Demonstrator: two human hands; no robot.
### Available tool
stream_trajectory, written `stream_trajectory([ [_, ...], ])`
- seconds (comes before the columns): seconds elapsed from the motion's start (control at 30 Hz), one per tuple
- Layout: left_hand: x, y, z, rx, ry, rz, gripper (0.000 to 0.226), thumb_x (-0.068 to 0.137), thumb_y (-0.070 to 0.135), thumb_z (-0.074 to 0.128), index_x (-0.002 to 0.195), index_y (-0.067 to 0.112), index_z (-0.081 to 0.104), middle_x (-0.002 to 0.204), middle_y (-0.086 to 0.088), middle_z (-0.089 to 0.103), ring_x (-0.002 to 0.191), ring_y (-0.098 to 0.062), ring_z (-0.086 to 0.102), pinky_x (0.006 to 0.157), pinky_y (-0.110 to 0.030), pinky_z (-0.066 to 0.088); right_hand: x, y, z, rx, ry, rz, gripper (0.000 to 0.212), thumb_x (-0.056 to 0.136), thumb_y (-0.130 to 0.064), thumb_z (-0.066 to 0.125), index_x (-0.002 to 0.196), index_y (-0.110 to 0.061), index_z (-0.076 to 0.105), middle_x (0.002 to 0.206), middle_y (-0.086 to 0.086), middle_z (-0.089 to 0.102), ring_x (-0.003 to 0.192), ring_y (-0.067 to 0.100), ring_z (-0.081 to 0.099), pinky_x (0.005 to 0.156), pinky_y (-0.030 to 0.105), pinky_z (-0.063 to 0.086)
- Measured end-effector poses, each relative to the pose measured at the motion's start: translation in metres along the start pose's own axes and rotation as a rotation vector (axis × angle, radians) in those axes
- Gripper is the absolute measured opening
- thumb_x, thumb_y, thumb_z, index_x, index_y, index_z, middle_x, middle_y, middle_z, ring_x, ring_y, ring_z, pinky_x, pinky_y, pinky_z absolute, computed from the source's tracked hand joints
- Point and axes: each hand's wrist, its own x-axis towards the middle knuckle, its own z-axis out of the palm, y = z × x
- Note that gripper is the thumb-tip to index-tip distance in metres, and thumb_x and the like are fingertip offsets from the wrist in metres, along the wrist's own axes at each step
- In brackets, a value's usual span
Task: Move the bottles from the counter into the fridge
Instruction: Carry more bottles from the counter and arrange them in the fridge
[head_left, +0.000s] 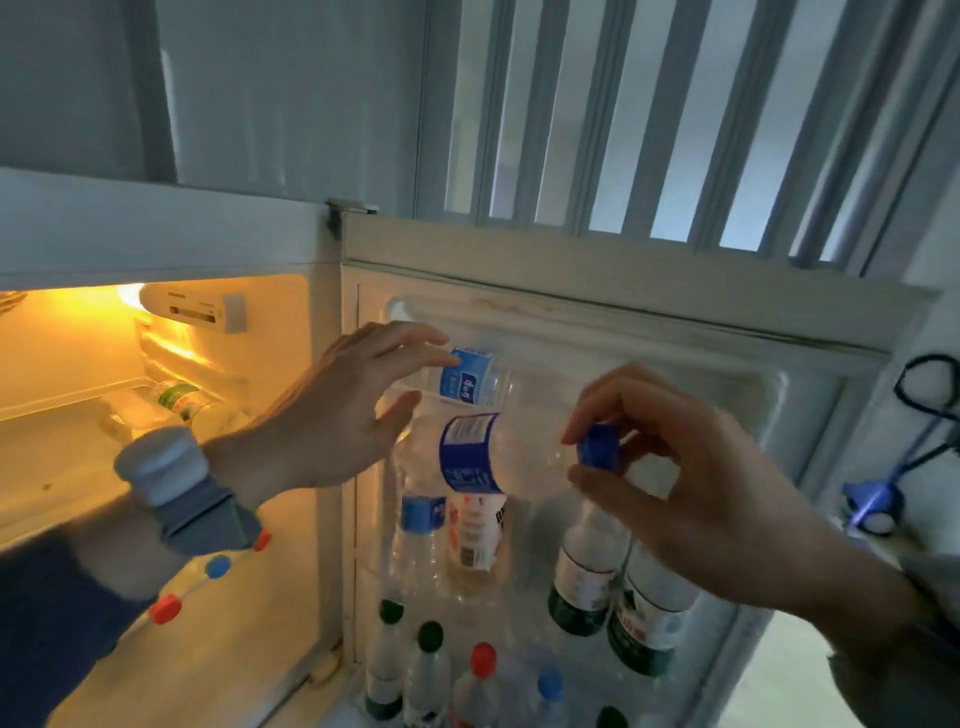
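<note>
The fridge (322, 249) stands open, its door (613, 291) swung out to the right, inner side facing the camera. The right hand (691, 467) pinches the blue cap (600, 449) of a clear bottle (498, 452) with a blue label, holding it on its side in front of the door's upper part. The left hand (343, 410) is spread, fingers straight, thumb near that bottle's base and fingertips touching the label of a second lying bottle (470, 376) just above and behind it. A grey wrist device (176, 483) sits on the left forearm.

Room is tight here: the two lying bottles sit close under the door's upper rim, and the door's left edge meets the cabinet wall just beside the left hand. Below them, four upright bottles (472, 540) crowd a middle door shelf, two clear on the left and two dark green on the right. The bottom door shelf (431, 670) shows six caps: three dark green, two blue-toned or blue, one red.

Inside the lit cabinet, one bottle with a green label (176, 397) lies on the upper shelf. Three caps, two red and one blue (218, 566), show lower down.
</note>
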Motion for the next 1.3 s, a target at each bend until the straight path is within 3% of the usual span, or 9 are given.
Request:
stream_trajectory([
  [0.1,0.008,0.005,0.009,-0.028,-0.031,0.010,0.047,0.096,0.012,0.062,0.138,0.033,0.057,0.142,0.015,0.049,0.135,-0.007,0.041,0.114,-0.032,0.031,-0.017,0.007,-0.040,-0.016,0.071,0.080,0.021,0.086,-0.019,0.074,0.098,-0.030,0.063,0.104,-0.013,0.063,0.094,0.016,0.068,0.077,0.025,0.058],
  [0.37,0.015,0.018,0.016,-0.138,-0.046,-0.030,0.036,0.094,0.014,0.065,0.124,0.033,0.065,0.122,0.020,0.054,0.119,-0.002,0.048,0.105,-0.025,0.034,-0.026,0.033,-0.076,-0.173,0.164,0.329,0.018,0.088,-0.013,0.075,0.087,-0.027,0.063,0.084,-0.007,0.073,0.072,0.002,0.070,0.064,0.012,0.053],
  [0.5,0.016,0.021,0.016,-0.132,-0.051,-0.051,0.028,0.094,0.021,0.066,0.120,0.031,0.068,0.112,0.025,0.054,0.112,0.001,0.050,0.099,-0.025,0.039,-0.025,0.043,-0.074,-0.255,0.103,0.354,0.021,0.090,-0.019,0.075,0.092,-0.033,0.060,0.098,-0.013,0.066,0.083,0.003,0.070,0.073,0.027,0.062],
  [0.57,0.015,0.022,0.015,-0.134,-0.048,-0.067,0.027,0.093,0.025,0.067,0.119,0.032,0.067,0.109,0.027,0.054,0.109,0.003,0.051,0.094,-0.022,0.039,-0.023,0.046,-0.073,-0.283,0.083,0.354,0.023,0.089,-0.019,0.075,0.093,-0.034,0.058,0.099,-0.014,0.063,0.087,0.004,0.068,0.075,0.028,0.063],
  [0.73,0.016,0.025,0.010,-0.160,-0.041,-0.104,0.028,0.090,0.033,0.072,0.117,0.038,0.065,0.106,0.027,0.058,0.103,0.004,0.054,0.086,-0.020,0.043,-0.015,0.054,-0.071,-0.341,0.028,0.340,0.037,0.087,-0.018,0.077,0.103,-0.040,0.052,0.106,-0.017,0.060,0.091,0.003,0.067,0.074,0.023,0.060],
  [0.83,0.019,0.030,0.008,-0.171,-0.038,-0.106,0.036,0.088,0.039,0.074,0.121,0.037,0.062,0.108,0.027,0.057,0.102,0.004,0.054,0.083,-0.017,0.042,-0.011,0.057,-0.066,-0.374,-0.077,0.342,0.051,0.091,-0.017,0.073,0.121,-0.048,0.046,0.113,-0.020,0.053,0.092,0.001,0.064,0.068,0.013,0.054],
  [1.03,0.030,0.042,0.010,-0.182,-0.053,-0.029,0.046,0.087,0.046,0.071,0.129,0.038,0.056,0.118,0.026,0.052,0.105,0.004,0.053,0.083,-0.016,0.042,0.000,0.059,-0.066,-0.517,-0.146,0.363,0.040,0.096,-0.011,0.060,0.129,-0.033,0.059,0.119,-0.015,0.050,0.101,0.005,0.052,0.096,0.027,0.049],
  [1.13,0.033,0.044,0.012,-0.187,-0.059,-0.014,0.046,0.087,0.050,0.070,0.130,0.040,0.056,0.119,0.027,0.051,0.105,0.005,0.054,0.081,-0.015,0.042,0.008,0.057,-0.063,-0.507,-0.146,0.355,0.038,0.101,-0.019,0.053,0.137,-0.031,0.057,0.120,-0.016,0.049,0.104,0.005,0.052,0.100,0.032,0.050],
  [1.3,0.035,0.039,0.015,-0.194,-0.069,-0.013,0.036,0.087,0.046,0.072,0.121,0.037,0.062,0.110,0.025,0.056,0.101,0.005,0.055,0.082,-0.017,0.045,0.024,0.048,-0.046,-0.395,-0.174,0.250,0.053,0.103,-0.043,0.052,0.152,-0.051,0.034,0.135,-0.017,0.053,0.116,0.006,0.056,0.099,0.028,0.047],
])
